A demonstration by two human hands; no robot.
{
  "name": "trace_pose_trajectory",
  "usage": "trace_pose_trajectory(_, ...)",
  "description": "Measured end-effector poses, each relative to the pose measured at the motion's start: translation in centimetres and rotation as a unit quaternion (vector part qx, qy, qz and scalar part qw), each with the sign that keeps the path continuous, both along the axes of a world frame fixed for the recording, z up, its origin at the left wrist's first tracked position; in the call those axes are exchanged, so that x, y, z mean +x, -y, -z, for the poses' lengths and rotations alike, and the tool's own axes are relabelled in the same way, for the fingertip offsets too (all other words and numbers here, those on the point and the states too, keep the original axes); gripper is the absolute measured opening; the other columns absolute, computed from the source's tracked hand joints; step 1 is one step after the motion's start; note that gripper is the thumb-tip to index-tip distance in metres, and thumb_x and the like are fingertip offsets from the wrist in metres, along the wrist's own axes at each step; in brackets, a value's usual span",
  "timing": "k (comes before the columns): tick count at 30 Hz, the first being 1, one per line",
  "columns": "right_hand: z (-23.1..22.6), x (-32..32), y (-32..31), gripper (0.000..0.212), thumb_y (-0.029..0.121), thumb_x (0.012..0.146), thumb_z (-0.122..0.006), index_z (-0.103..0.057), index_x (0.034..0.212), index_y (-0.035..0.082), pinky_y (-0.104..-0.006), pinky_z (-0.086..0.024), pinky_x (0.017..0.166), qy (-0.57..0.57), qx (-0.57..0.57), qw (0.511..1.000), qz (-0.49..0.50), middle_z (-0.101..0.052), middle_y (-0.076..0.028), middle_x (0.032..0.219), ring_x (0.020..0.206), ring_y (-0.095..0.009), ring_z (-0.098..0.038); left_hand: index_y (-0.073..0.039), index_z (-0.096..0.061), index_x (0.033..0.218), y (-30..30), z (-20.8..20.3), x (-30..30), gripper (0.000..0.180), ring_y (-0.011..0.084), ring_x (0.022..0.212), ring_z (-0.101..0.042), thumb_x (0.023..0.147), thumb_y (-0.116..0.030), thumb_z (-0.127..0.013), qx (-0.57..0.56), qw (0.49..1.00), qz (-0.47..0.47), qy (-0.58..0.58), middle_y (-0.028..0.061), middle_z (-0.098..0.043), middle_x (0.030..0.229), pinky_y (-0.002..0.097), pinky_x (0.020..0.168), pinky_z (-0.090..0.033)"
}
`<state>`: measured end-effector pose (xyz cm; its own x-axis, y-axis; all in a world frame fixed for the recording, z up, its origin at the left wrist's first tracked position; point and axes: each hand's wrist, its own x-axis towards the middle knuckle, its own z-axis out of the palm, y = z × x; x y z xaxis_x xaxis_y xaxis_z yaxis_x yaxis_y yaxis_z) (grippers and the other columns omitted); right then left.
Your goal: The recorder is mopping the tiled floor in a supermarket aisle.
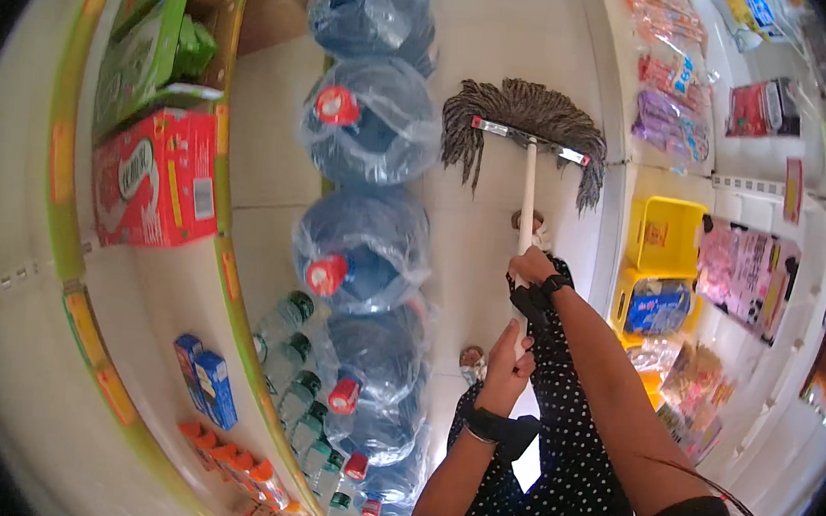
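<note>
A mop [528, 195] with a pale handle slants away from me, its grey-brown string head [527, 107] spread on the tiled floor. My right hand [533, 268] grips the handle farther up toward the mop head. Lower on the same handle, my left hand [508, 359] is wrapped round it with the thumb along the shaft. Both wrists carry black bands. A metal clamp bar with red and silver ends crosses the mop head. One string edge lies close to the base of the right-hand shelf.
Large blue water jugs [372, 120] with red caps stand in a row on my left. Smaller green-capped bottles [298, 396] sit beside them. Left shelving holds a red box [157, 177]; right shelving holds yellow baskets [666, 238] and snack packets [672, 124]. My feet are on the floor tiles.
</note>
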<state>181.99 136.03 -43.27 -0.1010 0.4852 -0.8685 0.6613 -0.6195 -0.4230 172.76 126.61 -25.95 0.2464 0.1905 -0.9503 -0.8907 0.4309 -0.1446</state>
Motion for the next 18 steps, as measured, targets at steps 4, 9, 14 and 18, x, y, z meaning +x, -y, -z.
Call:
trace_pose_trajectory(4, 1.8, 0.6, -7.3, 0.038, 0.023, 0.063, -0.055, -0.055, 0.069, -0.014, -0.0377, -0.048, 0.061, 0.005, 0.05, 0.997, 0.058, -0.058, -0.027, 0.066, 0.064, -0.037, -0.06, -0.011, -0.043, 0.092, -7.2, 1.2, 0.8, 0.022, 0.0051, 0.044, -0.032, 0.085, -0.03, -0.052, 0.026, 0.998, 0.047, -0.031, 0.0025, -0.043, 0.07, 0.0159, 0.036, -0.024)
trace_pose_trajectory(9, 1.8, 1.1, -20.3, 0.035, 0.022, 0.061, -0.056, -0.057, 0.069, -0.012, -0.0392, -0.047, 0.061, 0.016, 0.026, 0.999, -0.031, -0.057, -0.028, 0.066, 0.064, -0.036, -0.06, -0.015, -0.041, 0.094, -17.7, 3.8, 2.1, 0.022, 0.004, 0.039, -0.032, 0.085, -0.03, -0.053, 0.032, 0.999, 0.02, -0.019, 0.0018, -0.044, 0.07, 0.0151, 0.032, -0.024)
trace_pose_trajectory(14, 3.2, 2.0, -30.6, 0.027, 0.021, 0.058, -0.057, -0.061, 0.067, -0.005, -0.0365, -0.048, 0.062, 0.059, -0.007, 0.996, -0.062, -0.06, -0.021, 0.067, 0.064, -0.033, -0.061, -0.014, -0.043, 0.098, -25.8, 6.9, 3.7, 0.023, 0.0034, 0.04, -0.031, 0.085, -0.032, -0.052, 0.077, 0.997, 0.003, -0.025, 0.0002, -0.044, 0.071, 0.0152, 0.032, -0.022)
trace_pose_trajectory(18, 3.3, 2.9, -35.1, 0.026, 0.02, 0.059, -0.057, -0.06, 0.066, -0.005, -0.0373, -0.048, 0.065, 0.054, -0.005, 0.993, -0.106, -0.06, -0.022, 0.069, 0.066, -0.034, -0.061, -0.022, -0.042, 0.107, -29.1, 8.0, 5.0, 0.026, 0.003, 0.042, -0.03, 0.086, -0.035, -0.05, 0.085, 0.996, 0.01, -0.019, -0.0016, -0.043, 0.07, 0.0147, 0.034, -0.023)
